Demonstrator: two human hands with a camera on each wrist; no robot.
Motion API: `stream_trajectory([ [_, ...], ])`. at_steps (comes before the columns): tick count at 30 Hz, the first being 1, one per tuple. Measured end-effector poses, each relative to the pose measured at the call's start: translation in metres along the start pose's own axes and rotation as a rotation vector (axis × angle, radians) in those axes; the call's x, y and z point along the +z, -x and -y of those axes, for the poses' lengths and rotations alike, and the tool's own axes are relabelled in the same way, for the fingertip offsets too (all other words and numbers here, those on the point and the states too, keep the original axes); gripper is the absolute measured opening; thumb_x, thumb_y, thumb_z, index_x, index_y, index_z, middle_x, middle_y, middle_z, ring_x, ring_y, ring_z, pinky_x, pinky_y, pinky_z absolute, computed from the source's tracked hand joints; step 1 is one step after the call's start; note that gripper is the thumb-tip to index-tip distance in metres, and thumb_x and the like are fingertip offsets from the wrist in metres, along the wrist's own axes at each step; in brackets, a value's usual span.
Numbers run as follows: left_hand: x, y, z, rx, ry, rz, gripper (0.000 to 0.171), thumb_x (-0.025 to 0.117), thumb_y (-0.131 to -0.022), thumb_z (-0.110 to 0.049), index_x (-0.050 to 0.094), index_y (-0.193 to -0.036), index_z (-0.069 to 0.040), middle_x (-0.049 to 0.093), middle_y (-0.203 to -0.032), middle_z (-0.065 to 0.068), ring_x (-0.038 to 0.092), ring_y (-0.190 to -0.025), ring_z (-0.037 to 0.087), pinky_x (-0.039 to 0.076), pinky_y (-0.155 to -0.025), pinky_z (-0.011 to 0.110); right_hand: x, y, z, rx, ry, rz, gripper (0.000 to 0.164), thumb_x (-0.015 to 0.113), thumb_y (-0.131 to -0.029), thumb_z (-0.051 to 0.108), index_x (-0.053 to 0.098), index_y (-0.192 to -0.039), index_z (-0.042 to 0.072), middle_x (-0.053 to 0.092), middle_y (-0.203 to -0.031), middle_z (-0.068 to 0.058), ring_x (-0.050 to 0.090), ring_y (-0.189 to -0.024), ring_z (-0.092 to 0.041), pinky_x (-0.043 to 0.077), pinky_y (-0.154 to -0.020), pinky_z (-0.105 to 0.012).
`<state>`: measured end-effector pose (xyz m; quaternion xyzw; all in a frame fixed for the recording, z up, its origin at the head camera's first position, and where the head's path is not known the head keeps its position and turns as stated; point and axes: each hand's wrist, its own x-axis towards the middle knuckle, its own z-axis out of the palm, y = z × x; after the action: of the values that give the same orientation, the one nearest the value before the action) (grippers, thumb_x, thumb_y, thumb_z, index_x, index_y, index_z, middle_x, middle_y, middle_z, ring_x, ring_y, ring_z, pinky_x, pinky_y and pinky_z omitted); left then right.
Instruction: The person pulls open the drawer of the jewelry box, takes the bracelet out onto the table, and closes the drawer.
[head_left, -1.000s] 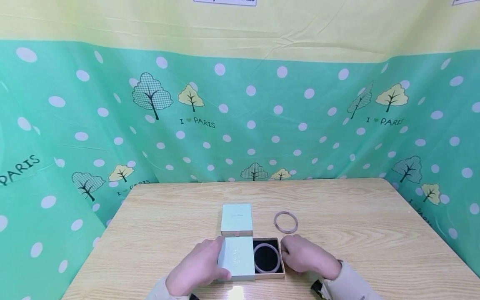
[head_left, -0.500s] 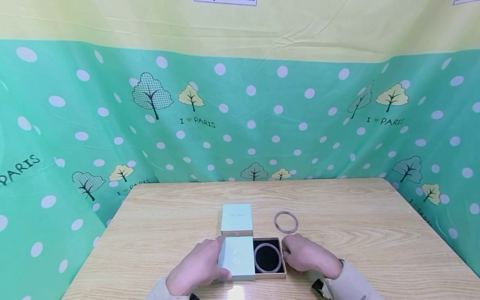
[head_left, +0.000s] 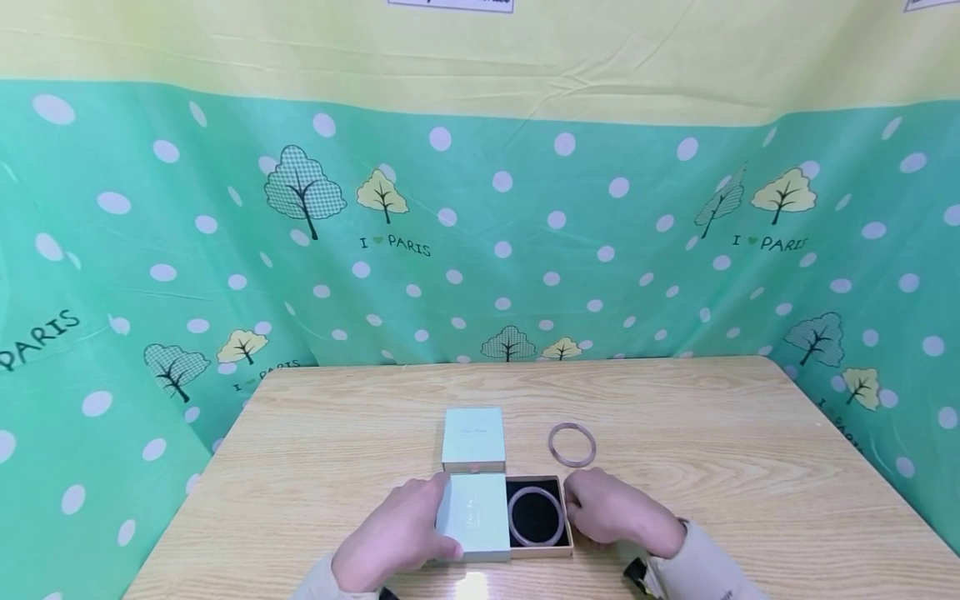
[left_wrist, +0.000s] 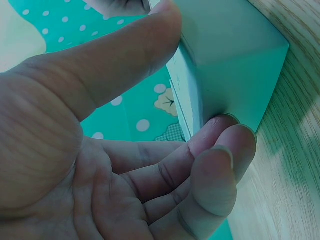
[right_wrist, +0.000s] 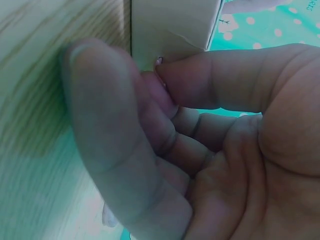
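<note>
My left hand [head_left: 393, 533] grips a pale blue box sleeve [head_left: 474, 518], thumb on its near edge. The left wrist view has the fingertips against the side of the sleeve [left_wrist: 237, 85]. Partly out of the sleeve's right side is a drawer [head_left: 542, 552] with a black lining. A pale purple bangle [head_left: 536, 544] lies in it. My right hand [head_left: 615, 510] is at the drawer's right end. In the right wrist view, thumb and finger pinch a small pull ribbon [right_wrist: 159, 60], mostly hidden, at the drawer's end wall [right_wrist: 172, 30].
A second pale blue box [head_left: 474, 437], its drawer in, stands just behind the sleeve. Another pale purple bangle [head_left: 573, 464] lies on the wooden table [head_left: 675, 417] behind the drawer. A green dotted curtain [head_left: 502, 275] surrounds the table's back and sides.
The drawer and my right hand have shifted slightly to the right over the last second, with almost no motion in the latter half. My left hand and the sleeve stay in place.
</note>
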<state>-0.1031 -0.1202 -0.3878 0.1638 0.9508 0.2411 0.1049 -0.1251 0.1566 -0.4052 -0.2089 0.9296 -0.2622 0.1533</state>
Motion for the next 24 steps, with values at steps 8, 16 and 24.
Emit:
stream_trajectory([
  [8, 0.0004, 0.0001, 0.0004, 0.004, 0.002, -0.002, 0.064, 0.09, -0.058, -0.031, 0.056, -0.104, -0.003, 0.059, -0.083, 0.002, 0.052, -0.074, 0.017, 0.048, -0.066, 0.038, -0.0005, 0.0004, -0.0007, 0.013, -0.019, 0.011, 0.023, 0.049, -0.085, 0.0, 0.047, -0.065, 0.012, 0.05, -0.048, 0.003, 0.049, -0.035, -0.007, 0.041, -0.041, -0.026],
  [16, 0.0009, 0.0002, 0.0004, 0.003, 0.0, -0.001, 0.064, 0.09, -0.058, -0.032, 0.055, -0.104, -0.003, 0.058, -0.083, 0.002, 0.052, -0.074, 0.017, 0.048, -0.066, 0.038, -0.004, 0.0016, -0.0001, 0.046, -0.005, -0.025, 0.02, 0.051, -0.085, 0.004, 0.051, -0.067, 0.012, 0.05, -0.055, 0.001, 0.049, -0.044, -0.013, 0.04, -0.043, -0.029],
  [24, 0.0012, 0.0006, 0.0002, -0.002, -0.003, -0.002, 0.063, 0.089, -0.059, -0.032, 0.055, -0.104, -0.004, 0.058, -0.084, 0.002, 0.052, -0.075, 0.017, 0.048, -0.067, 0.038, -0.009, -0.0016, 0.0022, 0.05, 0.009, -0.105, 0.018, 0.053, -0.088, 0.011, 0.055, -0.07, 0.014, 0.049, -0.06, 0.003, 0.045, -0.051, -0.012, 0.037, -0.047, -0.027],
])
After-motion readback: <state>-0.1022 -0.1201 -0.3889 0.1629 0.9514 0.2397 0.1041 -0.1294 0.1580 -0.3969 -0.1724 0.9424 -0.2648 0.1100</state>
